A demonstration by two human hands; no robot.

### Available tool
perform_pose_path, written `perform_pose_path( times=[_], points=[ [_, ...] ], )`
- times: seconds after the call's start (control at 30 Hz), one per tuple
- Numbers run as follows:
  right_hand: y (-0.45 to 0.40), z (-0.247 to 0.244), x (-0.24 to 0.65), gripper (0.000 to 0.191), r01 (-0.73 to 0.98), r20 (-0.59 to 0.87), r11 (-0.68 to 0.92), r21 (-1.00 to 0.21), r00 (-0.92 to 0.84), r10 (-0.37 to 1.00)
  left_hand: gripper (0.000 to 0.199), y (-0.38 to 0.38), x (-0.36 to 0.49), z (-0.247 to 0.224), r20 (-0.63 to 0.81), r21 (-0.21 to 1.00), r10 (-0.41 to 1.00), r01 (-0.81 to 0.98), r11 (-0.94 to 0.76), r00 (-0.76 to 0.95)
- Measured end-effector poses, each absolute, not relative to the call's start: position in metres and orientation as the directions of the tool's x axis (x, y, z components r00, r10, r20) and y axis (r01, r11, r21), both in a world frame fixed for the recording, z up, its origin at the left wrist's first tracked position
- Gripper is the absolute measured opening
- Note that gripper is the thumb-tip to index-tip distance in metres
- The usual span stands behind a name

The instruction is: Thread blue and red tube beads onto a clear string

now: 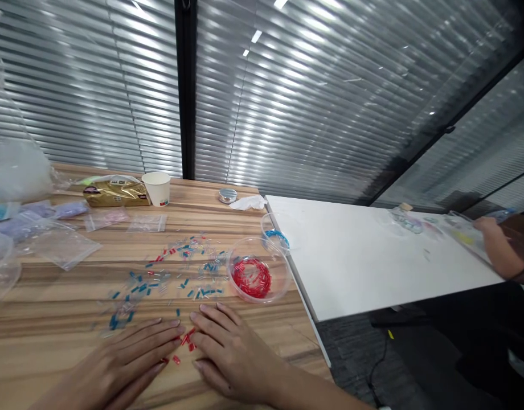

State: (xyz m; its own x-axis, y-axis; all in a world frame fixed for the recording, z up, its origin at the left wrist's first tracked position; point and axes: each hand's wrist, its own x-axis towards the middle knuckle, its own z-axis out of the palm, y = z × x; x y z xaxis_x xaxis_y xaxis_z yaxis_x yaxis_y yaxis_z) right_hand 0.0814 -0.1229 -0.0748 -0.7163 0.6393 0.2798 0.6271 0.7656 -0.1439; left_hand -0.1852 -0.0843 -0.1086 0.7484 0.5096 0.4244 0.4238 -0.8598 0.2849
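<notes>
My left hand (138,356) lies palm down on the wood-grain table, its fingers stretched out side by side. Opposite it, my right hand (232,347) rests palm down with fingers slightly spread. Between the fingertips sits a small group of red tube beads (188,339), partly under the left fingers. Beyond the hands, blue tube beads (142,287) are scattered, mixed with clear ones and a few red ones. A clear round plastic tub (280,282) holding many red beads stands just past my right hand. Behind it is another clear tub (294,228) with blue beads.
A gold tissue pack (117,192), a paper cup (156,188), a round silver tin (227,196) and a crumpled tissue (249,202) stand at the back. Plastic bags (65,242) lie left. On the right, another person's arm (499,247) reaches over a white table (351,262).
</notes>
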Motion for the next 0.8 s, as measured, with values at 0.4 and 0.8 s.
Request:
perform_pose_path(
  times=[0.4,0.8],
  points=[
    [-0.118,-0.078,0.084,0.022,0.511,0.374,0.769,-0.385,-0.675,0.636,0.053,-0.080,-0.184,-0.097,0.319,0.091,0.379,0.370,-0.925,0.869],
    [-0.122,-0.085,0.081,0.024,0.558,0.400,0.771,-0.306,-0.660,0.636,0.049,-0.084,-0.180,-0.093,0.295,-0.071,0.334,0.369,-0.927,0.895]
  ],
)
